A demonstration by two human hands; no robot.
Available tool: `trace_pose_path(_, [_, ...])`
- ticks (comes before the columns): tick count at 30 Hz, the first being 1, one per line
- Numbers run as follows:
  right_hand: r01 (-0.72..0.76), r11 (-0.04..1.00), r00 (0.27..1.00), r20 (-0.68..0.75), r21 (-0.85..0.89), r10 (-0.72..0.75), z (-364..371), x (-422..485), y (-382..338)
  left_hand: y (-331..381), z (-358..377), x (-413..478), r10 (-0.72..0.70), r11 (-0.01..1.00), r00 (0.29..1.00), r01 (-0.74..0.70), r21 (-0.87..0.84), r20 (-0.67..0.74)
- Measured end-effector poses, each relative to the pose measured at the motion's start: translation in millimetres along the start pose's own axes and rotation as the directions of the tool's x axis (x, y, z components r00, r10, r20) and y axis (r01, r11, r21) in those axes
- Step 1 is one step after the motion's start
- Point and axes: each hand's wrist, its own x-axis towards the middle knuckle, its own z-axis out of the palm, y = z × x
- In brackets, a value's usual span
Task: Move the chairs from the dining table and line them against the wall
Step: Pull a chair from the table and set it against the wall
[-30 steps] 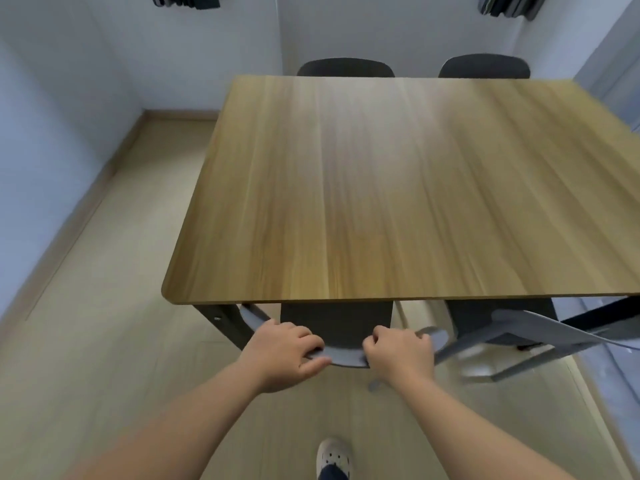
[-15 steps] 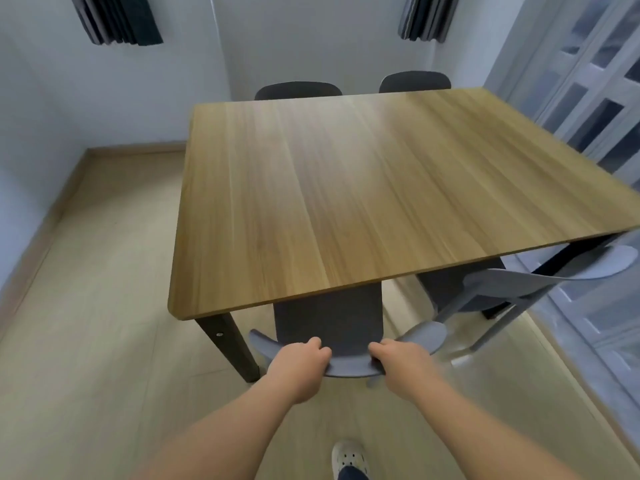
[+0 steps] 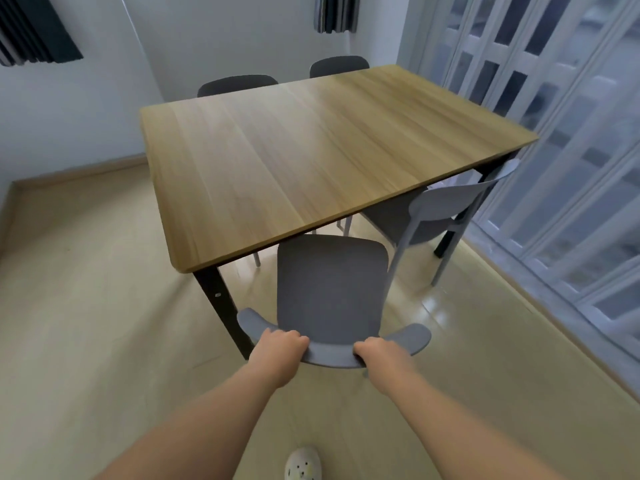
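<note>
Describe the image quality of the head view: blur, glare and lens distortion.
Head view: wide-angle bending curves the folding door and the dining table edges; a pale sheen of glare crosses the tabletop and the floor by the door; both forearms and the floor look motion-smeared, while the chair gripped by left hand and right hand stays fairly sharp.

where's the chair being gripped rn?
Head view, lower centre: the gripped chair sits at the table's near edge by its near-left leg, left hand and right hand on its backrest, second chair to its right.

Four chairs [image 3: 331,285], one table [image 3: 311,150], seemingly
</note>
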Motion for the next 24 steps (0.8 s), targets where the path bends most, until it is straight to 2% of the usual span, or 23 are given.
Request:
trace_pose_path(6, [-0.005,1.0,0.996,-0.094,0.028,0.007,42,-66,-4,38,29,-59,0.017,1.0,1.0,-0.017,0.001,-0.025])
trace_pose_path(13, [-0.059,0.994,0.988,-0.137,0.093,0.072,95,-142,-7,76,62,-133,0.049,0.993,0.998,-0.046,0.109,-0.027])
trace_pose_path(15, [-0.058,0.995,0.969,-0.236,0.087,0.077,100,-161,-16,81,64,-145,0.065,0.991,0.998,-0.063,0.122,-0.016])
trace_pose_path(17, [-0.13,0.99,0.932,-0.334,0.051,0.139,98,-175,-24,83,61,-153,0.105,0.985,0.994,-0.106,0.133,0.014])
trace_pose_path(19, [-0.145,0.985,0.941,-0.295,0.098,0.168,103,-186,-33,81,59,-162,0.133,0.98,0.99,-0.137,0.142,0.036])
trace_pose_path(21, [-0.184,0.979,0.96,-0.199,0.087,0.198,113,-190,-41,75,62,-170,0.146,0.978,0.989,-0.15,0.145,0.037])
trace_pose_path(24, [-0.224,0.973,0.957,-0.178,0.053,0.23,116,-198,-61,61,66,-180,0.183,0.97,0.983,-0.185,0.158,0.028])
